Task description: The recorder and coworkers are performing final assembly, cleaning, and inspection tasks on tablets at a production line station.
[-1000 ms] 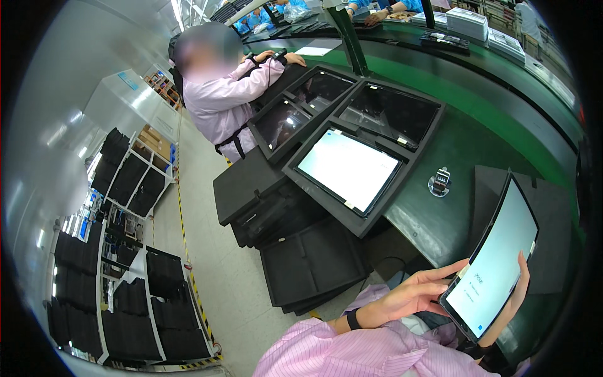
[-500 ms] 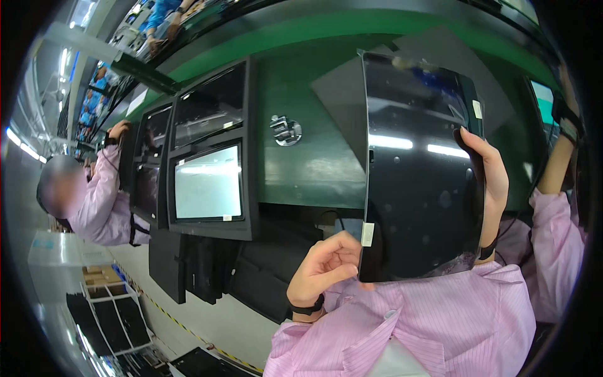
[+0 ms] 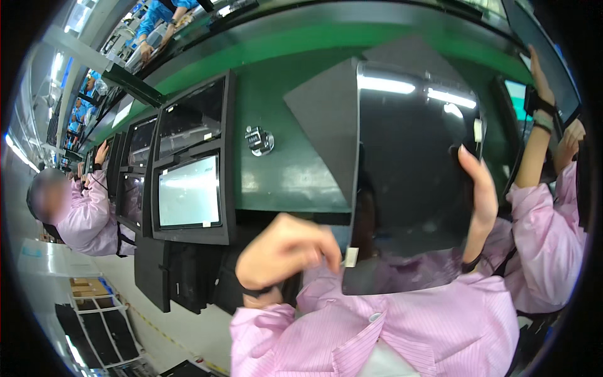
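A dark glossy display panel stands up in front of my chest, ceiling lights mirrored across its top. My right hand is closed on its right edge, thumb on the front face and the other fingers behind. My left hand, smeared by motion, is by the lower left edge with its fingers curled in. Its fingertips are close to a pale tab on that edge; whether they touch it or pinch something is unclear. Another pale tab sticks out on the right edge.
Black trays hold screens on the green bench at left, including one lit white screen. A small counter on a round metal base stands beside grey sheets. Co-workers in pink stand close on both sides; one's hand holds a panel at right.
My left hand has left the panel's lower left corner and moved left and up. Marks like bubbles on the panel's face show less now. The panel leans differently, its reflections higher.
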### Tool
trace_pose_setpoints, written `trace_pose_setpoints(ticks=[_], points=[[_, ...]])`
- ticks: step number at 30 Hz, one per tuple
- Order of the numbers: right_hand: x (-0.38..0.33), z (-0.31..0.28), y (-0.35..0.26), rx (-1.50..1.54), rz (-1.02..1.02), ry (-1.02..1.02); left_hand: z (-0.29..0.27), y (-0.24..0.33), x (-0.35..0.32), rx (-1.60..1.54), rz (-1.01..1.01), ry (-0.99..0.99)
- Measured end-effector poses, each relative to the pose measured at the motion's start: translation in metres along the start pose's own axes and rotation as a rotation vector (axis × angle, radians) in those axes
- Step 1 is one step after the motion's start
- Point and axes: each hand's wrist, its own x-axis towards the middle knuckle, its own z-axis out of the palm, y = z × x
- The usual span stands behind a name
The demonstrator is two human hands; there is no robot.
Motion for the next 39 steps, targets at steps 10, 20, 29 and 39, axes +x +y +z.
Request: trace_pose_setpoints(ticks=[10, 20, 29, 39], points=[[-0.038, -0.013, 0.012, -0.145, -0.171, -0.031, -0.005, 0.018, 0.113, 0.275, 0.059, 0.628], [-0.026, -0.017, 0.013, -0.274, -0.371, -0.093, 0.004, 0.006, 0.098, -0.095, 0.518, 0.895], [0.012, 0.04, 0.03, 0.541, -0.099, -0.386, 0.099, 0.07, 0.108, -0.007, 0.569, 0.199], [0.054, 0.014, 0.037, 0.88, -0.145, -1.356, 0.107, 0.01, 0.115, -0.063, 0.242, 0.329]])
